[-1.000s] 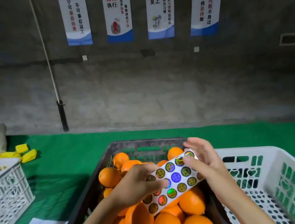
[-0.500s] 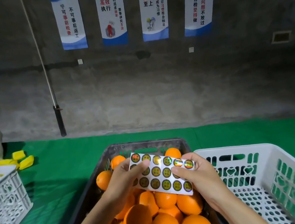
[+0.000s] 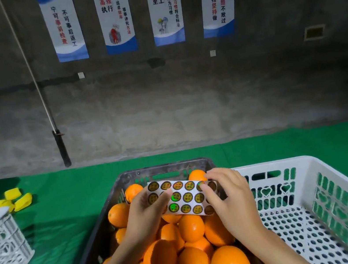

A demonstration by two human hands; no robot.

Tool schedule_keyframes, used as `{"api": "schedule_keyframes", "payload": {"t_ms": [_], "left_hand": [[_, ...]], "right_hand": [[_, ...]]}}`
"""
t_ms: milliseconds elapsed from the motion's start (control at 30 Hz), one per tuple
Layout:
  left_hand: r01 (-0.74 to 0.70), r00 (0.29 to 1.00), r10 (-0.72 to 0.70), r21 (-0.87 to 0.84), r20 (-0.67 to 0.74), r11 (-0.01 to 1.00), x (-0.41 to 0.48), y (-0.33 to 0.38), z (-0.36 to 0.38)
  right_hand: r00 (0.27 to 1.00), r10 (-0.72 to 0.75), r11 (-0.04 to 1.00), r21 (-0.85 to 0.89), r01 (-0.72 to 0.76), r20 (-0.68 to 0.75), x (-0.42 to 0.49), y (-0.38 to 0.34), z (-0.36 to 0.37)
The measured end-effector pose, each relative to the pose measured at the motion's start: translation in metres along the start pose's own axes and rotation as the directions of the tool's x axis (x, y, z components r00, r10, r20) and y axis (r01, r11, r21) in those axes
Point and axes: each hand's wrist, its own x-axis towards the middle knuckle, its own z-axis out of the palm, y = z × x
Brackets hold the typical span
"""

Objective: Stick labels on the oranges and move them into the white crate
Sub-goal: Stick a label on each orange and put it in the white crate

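1. Label sheet (image 3: 181,197) over dark crate's (image 3: 118,188) far end: left hand (image 3: 146,211) grips its left edge, right hand (image 3: 228,194) pinches its right.
2. Oranges (image 3: 191,227) fill that crate; white crate (image 3: 304,178) sits just beside its right wall.
3. Peeling seems the step in hand; next, press one onto an orange.

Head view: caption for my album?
Left hand and right hand hold a sticker sheet over a dark crate of oranges.
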Motion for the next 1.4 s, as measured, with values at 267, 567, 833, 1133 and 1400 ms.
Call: {"api": "schedule_keyframes", "payload": {"t_ms": [267,567,833,1133,1400], "left_hand": [[-0.130,0.989,0.110,0.220,0.102,0.967,-0.004,-0.007,0.006],[-0.116,0.980,0.081,0.185,0.182,0.976,-0.007,-0.002,0.010],[-0.041,0.986,0.007,0.203,0.166,0.978,-0.004,-0.006,0.008],[0.011,0.864,0.041,0.100,-0.501,0.995,0.015,-0.015,-0.019],[0.091,0.819,-0.038,0.064,-0.572,0.994,0.020,-0.021,-0.026]], "right_hand": [[0.978,-0.206,0.969,-0.140,0.202,-0.015,-0.006,-0.008,0.005],[0.968,-0.251,0.960,-0.132,0.248,-0.008,-0.011,-0.007,0.007],[0.951,-0.309,0.936,-0.178,0.305,0.001,-0.012,-0.006,0.009],[0.898,0.364,0.868,0.259,-0.424,0.248,0.001,0.004,0.003],[0.563,0.236,0.889,0.057,-0.453,0.792,-0.004,0.012,0.009]]}}
